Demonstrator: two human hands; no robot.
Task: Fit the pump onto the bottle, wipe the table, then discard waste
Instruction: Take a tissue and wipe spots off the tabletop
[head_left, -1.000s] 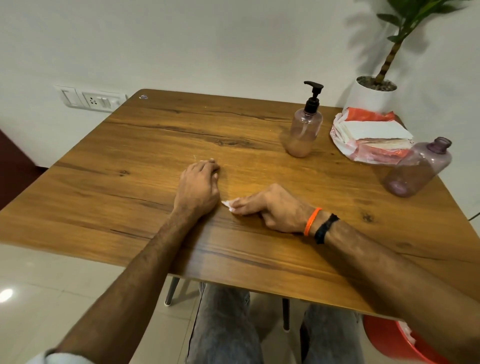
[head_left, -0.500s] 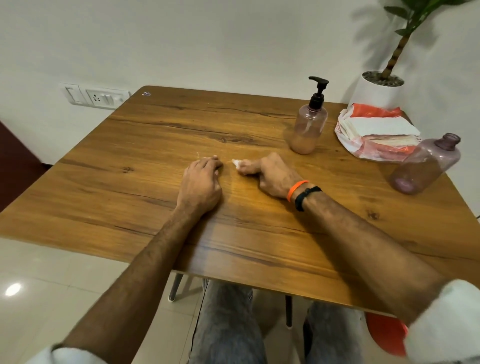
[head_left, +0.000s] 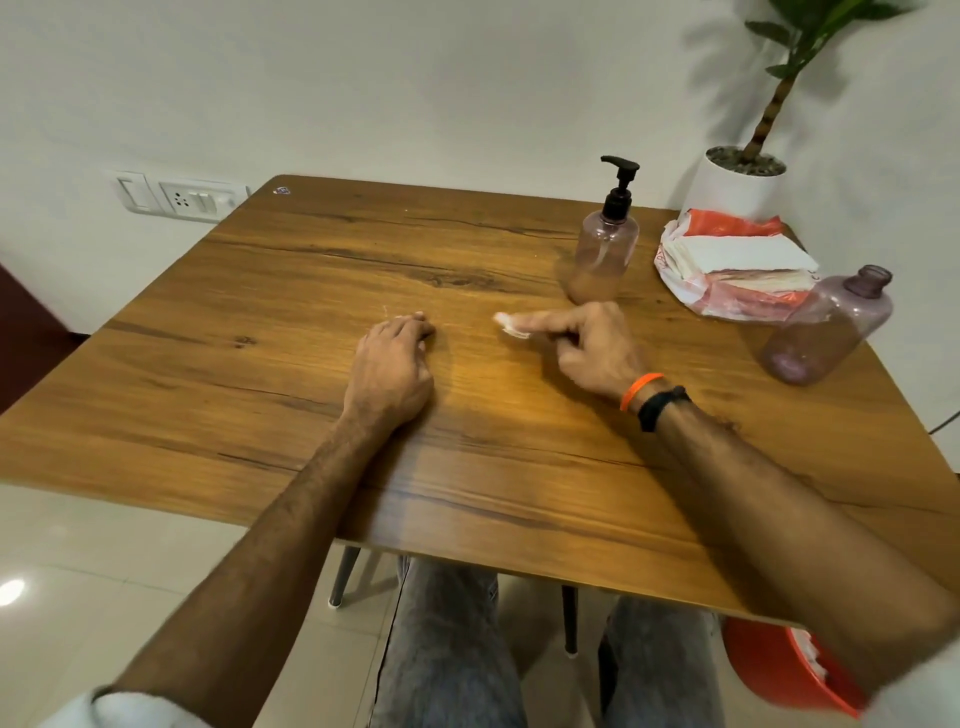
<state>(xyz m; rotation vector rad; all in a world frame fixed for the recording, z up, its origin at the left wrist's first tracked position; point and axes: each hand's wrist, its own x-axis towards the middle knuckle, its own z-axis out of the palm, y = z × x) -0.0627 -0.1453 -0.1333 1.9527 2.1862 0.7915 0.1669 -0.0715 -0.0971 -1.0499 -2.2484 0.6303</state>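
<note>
Over the last second the right hand (head_left: 587, 348) had carried its small white wad of tissue (head_left: 510, 326) away from the person and toward the pump bottle (head_left: 605, 244), from just beside the left hand's wrist to a spot near the bottle's base, in front of it; the wad stayed pinched under the outstretched forefinger and thumb and pressed on the wooden table (head_left: 260, 332), the other fingers curled in; the left hand (head_left: 392, 364) had not shifted, resting knuckles-up well to the left of the bottle with its fingers loosely curled and, as far as could be seen, grasping nothing; the black pump already sat on that bottle, so the fitting step looked done and the sweep read as wiping in progress; a second bottle (head_left: 826, 325) stood uncapped to the right of the pump bottle, with a pack of tissues (head_left: 737, 260) between them and farther back; a red bin (head_left: 779, 670) showed below the table edge, far nearer the person than the bottle, probably the place for the wad once wiping ended.
</note>
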